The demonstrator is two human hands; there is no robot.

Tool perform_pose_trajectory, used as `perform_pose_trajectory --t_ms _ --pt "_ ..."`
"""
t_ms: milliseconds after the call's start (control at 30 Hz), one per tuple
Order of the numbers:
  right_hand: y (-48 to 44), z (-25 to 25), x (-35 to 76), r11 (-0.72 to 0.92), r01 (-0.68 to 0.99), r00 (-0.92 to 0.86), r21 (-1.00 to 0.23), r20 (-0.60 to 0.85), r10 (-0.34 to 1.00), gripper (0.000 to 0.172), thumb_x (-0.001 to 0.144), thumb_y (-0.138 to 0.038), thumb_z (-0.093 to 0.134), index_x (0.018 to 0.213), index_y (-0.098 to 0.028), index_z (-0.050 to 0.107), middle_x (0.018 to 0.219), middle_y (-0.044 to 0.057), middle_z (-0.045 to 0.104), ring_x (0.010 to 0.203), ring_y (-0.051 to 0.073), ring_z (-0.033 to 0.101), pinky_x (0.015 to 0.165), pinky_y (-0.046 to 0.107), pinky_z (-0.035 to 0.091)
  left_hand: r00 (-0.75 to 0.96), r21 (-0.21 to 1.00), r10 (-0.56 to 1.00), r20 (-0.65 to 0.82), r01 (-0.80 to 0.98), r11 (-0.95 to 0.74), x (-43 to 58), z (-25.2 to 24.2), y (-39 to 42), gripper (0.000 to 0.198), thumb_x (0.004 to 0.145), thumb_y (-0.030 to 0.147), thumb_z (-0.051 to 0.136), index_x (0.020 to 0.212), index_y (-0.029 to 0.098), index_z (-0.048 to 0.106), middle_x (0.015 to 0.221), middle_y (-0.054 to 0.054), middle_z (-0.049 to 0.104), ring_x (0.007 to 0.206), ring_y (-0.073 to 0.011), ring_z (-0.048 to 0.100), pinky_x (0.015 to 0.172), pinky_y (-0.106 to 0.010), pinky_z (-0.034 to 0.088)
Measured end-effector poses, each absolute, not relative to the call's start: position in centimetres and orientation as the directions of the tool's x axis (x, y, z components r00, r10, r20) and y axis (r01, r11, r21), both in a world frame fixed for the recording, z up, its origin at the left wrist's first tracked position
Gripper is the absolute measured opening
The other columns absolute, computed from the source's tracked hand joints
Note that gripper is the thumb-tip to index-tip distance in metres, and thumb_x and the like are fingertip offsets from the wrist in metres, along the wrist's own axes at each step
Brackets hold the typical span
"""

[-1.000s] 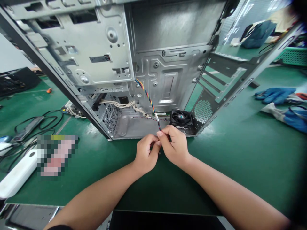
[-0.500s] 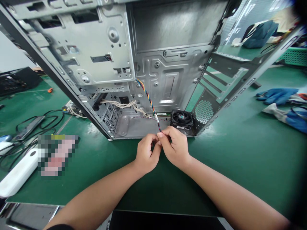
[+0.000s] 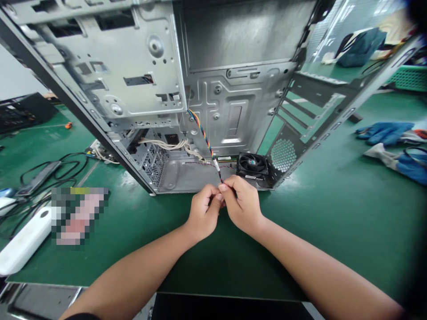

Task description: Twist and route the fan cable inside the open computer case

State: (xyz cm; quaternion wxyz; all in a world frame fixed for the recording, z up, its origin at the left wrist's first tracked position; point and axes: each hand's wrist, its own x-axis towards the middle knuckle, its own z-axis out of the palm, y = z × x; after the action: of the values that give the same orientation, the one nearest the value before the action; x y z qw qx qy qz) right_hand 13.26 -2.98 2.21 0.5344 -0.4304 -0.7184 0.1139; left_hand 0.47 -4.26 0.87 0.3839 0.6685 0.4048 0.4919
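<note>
An open bare metal computer case (image 3: 213, 89) stands on the green mat (image 3: 316, 213). A twisted multicoloured cable (image 3: 202, 131) runs from the case's back panel down to my hands at the case's front edge. My left hand (image 3: 204, 213) and my right hand (image 3: 243, 202) meet there, fingertips pinched together on the cable's lower end. What is at the cable's tip is hidden between the fingers. A black cooler fan (image 3: 252, 163) lies on the case floor just beyond my right hand. Pale wires (image 3: 173, 146) lie bundled inside at the left.
Black cables (image 3: 50, 171) and a white device (image 3: 23, 242) lie on the mat at the left. Blue gloves (image 3: 383, 132) and cloth lie at the right. A green basket (image 3: 407, 78) and a dark bag (image 3: 360, 46) sit far right. A dark panel (image 3: 230, 306) edges the bottom.
Both hands stay pinched on the cable end in almost the same spot; my left fingers have shifted slightly closer to the right hand. The case has not moved.
</note>
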Motion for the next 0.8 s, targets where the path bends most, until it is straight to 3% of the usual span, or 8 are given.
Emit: perform_pose_trajectory --t_ms 133,300,433,600,800 --pt "-2.94 2.20 13.34 0.594 0.494 -0.043 -0.635 0.665 0.746 0.018 0.091 -0.020 0.050 0.073 -0.021 0.049 0.061 -0.003 0.052 0.055 0.011 0.049 0.054 0.025 0.039 0.201 0.923 0.926 0.320 0.156 -0.353 0.43 0.87 -4.08 0.026 0.094 0.030 0.048 0.072 0.017 0.047 0.064 0.003 0.053 0.058 -0.0088 0.047 0.056 -0.021 0.038" --pt "-2.90 2.06 13.53 0.592 0.513 -0.036 -0.622 0.673 0.738 0.018 0.090 -0.023 0.053 0.072 -0.020 0.052 0.059 -0.003 0.052 0.052 0.011 0.047 0.051 0.025 0.036 0.157 0.798 0.871 0.465 0.351 -0.490 0.28 0.64 -3.81 0.016 0.092 0.024 0.052 0.077 0.018 0.054 0.070 0.001 0.056 0.063 -0.0107 0.049 0.062 -0.023 0.038" --pt "-2.84 1.86 13.56 0.607 0.524 -0.041 -0.598 0.694 0.719 0.018 0.090 -0.024 0.053 0.072 -0.020 0.053 0.060 -0.003 0.052 0.053 0.011 0.047 0.052 0.026 0.037 0.157 0.755 0.847 0.507 0.392 -0.525 0.23 0.56 -3.77 0.015 0.090 0.022 0.053 0.076 0.018 0.055 0.072 0.000 0.054 0.066 -0.0118 0.048 0.062 -0.024 0.039" --pt "-2.89 1.85 13.51 0.609 0.508 -0.048 -0.608 0.687 0.725 0.019 0.091 -0.022 0.050 0.072 -0.021 0.050 0.060 -0.003 0.052 0.054 0.011 0.048 0.053 0.025 0.038 0.153 0.798 0.873 0.463 0.357 -0.486 0.28 0.57 -3.78 0.020 0.089 0.022 0.054 0.070 0.018 0.051 0.065 0.002 0.050 0.062 -0.0109 0.045 0.061 -0.024 0.037" --pt "-2.94 1.71 13.50 0.618 0.508 -0.061 -0.600 0.690 0.721 0.017 0.091 -0.019 0.049 0.074 -0.021 0.048 0.062 -0.003 0.052 0.057 0.011 0.049 0.055 0.025 0.039 0.192 0.912 0.923 0.334 0.179 -0.368 0.25 0.65 -3.68 0.025 0.091 0.030 0.053 0.070 0.017 0.050 0.066 0.002 0.051 0.060 -0.0101 0.047 0.059 -0.023 0.039"
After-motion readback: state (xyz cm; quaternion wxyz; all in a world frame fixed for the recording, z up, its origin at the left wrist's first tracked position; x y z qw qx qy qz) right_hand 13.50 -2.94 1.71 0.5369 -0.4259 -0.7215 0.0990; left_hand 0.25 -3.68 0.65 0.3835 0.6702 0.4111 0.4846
